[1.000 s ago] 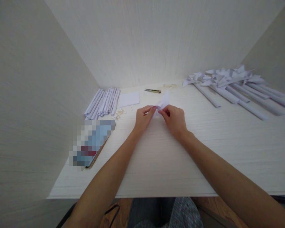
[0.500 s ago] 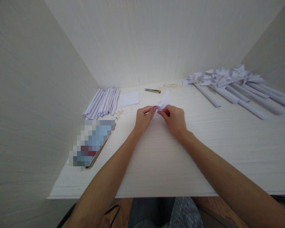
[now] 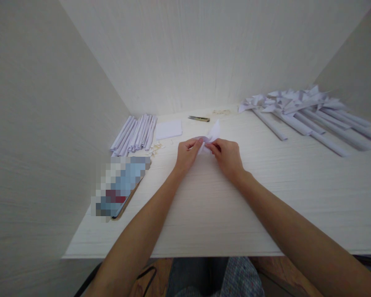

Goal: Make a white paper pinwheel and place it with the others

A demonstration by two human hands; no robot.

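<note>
Over the middle of the table, a small white sheet of paper [image 3: 214, 131] is curled between my two hands, one corner pointing up and away. My left hand [image 3: 187, 153] pinches its left side, thumb on top. My right hand [image 3: 227, 153] is closed at the paper's right side, thumb and index finger pressed together by its centre. Whether a smaller piece sits under those fingertips is hidden. Beyond the hands lie thread snips [image 3: 199, 119] with a yellowish handle. A flat stack of white paper squares [image 3: 169, 129] is to their left.
Rolled paper tubes [image 3: 139, 132] lie in a bundle at the left, with small pale bits [image 3: 156, 147] beside them. A blurred phone [image 3: 123, 187] is nearer. Paper pinwheels on tube sticks [image 3: 297, 105] are piled at the right. Thin tan bits [image 3: 221, 112] lie along the back wall.
The right hand's fingers have shifted very slightly at the paper, and its raised corner has tilted a little. Both hands stay in nearly the same place.
</note>
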